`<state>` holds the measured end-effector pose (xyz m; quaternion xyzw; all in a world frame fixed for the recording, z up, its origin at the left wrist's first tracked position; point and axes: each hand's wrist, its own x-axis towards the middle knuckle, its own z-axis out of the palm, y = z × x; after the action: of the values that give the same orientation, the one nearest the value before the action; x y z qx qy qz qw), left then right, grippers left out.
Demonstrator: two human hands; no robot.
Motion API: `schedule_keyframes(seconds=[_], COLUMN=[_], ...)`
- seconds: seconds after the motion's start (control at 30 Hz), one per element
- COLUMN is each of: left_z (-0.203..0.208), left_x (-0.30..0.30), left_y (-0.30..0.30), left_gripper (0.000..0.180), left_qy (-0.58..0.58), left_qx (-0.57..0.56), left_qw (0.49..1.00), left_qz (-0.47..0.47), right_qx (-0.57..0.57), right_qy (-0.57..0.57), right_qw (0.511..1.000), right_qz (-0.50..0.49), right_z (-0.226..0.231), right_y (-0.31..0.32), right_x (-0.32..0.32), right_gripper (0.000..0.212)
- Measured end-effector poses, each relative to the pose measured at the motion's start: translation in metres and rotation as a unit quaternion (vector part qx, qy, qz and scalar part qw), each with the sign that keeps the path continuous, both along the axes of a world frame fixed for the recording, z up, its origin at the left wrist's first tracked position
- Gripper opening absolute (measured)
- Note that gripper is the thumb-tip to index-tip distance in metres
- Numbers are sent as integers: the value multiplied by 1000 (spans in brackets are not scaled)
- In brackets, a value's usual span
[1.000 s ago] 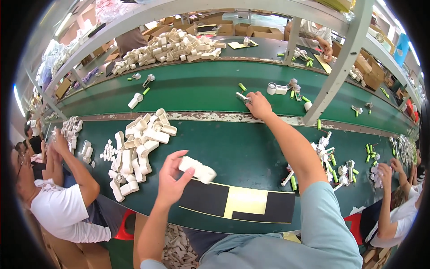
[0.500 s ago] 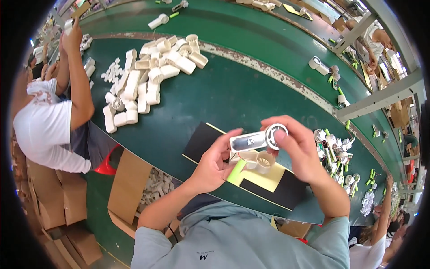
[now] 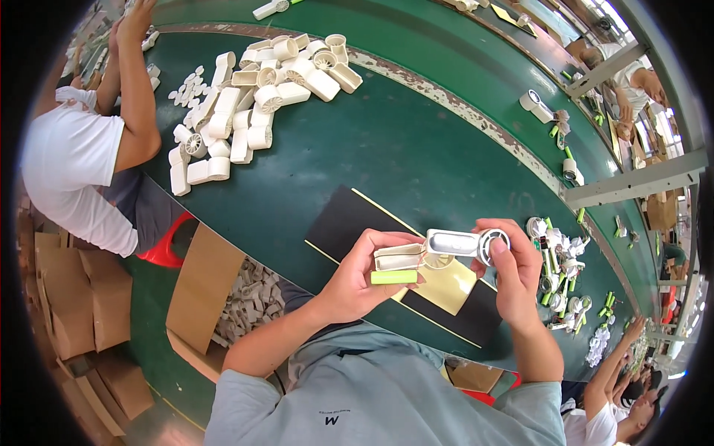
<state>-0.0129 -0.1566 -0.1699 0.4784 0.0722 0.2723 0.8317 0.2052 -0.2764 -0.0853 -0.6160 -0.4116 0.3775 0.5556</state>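
My left hand [image 3: 348,281] is closed on a cream plastic fan housing [image 3: 399,257], an open half shell whose round end is partly hidden. A bright green battery cell [image 3: 394,277] lies along the shell's near side at the fingertips, with thin wires by it. In my right hand [image 3: 520,275] is a silver-white fan casing [image 3: 455,242], gripped at its round grilled end with the thumb on the ring. The casing's other end sits just above and right of the shell. Beneath both hands is a black mat [image 3: 338,223] with a yellow patch [image 3: 455,296].
A heap of cream shells [image 3: 245,104] and small white pieces [image 3: 191,88] lies on the green table at left. Fan assemblies with green cells [image 3: 554,260] crowd the right. A metal post [image 3: 639,178] stands at far right. A person [image 3: 82,163] sits at left beside a cardboard box [image 3: 204,286].
The silver-white casing has shifted right and down, uncovering more of the shell. The shell and green cell have turned to lie nearly level. My view has shifted slightly.
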Motion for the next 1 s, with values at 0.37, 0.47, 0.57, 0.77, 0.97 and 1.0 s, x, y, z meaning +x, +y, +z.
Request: schedule_keyframes(seconds=[0.37, 0.47, 0.57, 0.77, 0.97, 1.0], left_z=[-2, -11, -12, -9, 3, 3], left_x=[-2, 2, 5, 3, 4, 4], left_y=[-1, -5, -2, 3, 8, 11], left_gripper=[29, 54, 60, 52, 50, 47], left_qy=[77, 29, -23, -16, -58, -32], left_qx=[-52, -132, -227, -164, -201, -173], left_qw=[996, 990, 971, 986, 977, 984], left_qz=[-7, -44, -71, -19, 29, 21], right_qx=[34, 58, 95, 62, 49, 45], right_qy=[51, 51, 82, -44, -75, -110], right_qw=[998, 997, 992, 997, 996, 993], right_qz=[1, 28, 24, -1, 18, 25], right_z=[-5, 8, 9, 6, 5, 4], right_y=[1, 9, 18, 7, 1, 3], right_x=[-7, -15, -18, -5, 6, 9], right_gripper=[33, 34, 33, 30, 31, 32])
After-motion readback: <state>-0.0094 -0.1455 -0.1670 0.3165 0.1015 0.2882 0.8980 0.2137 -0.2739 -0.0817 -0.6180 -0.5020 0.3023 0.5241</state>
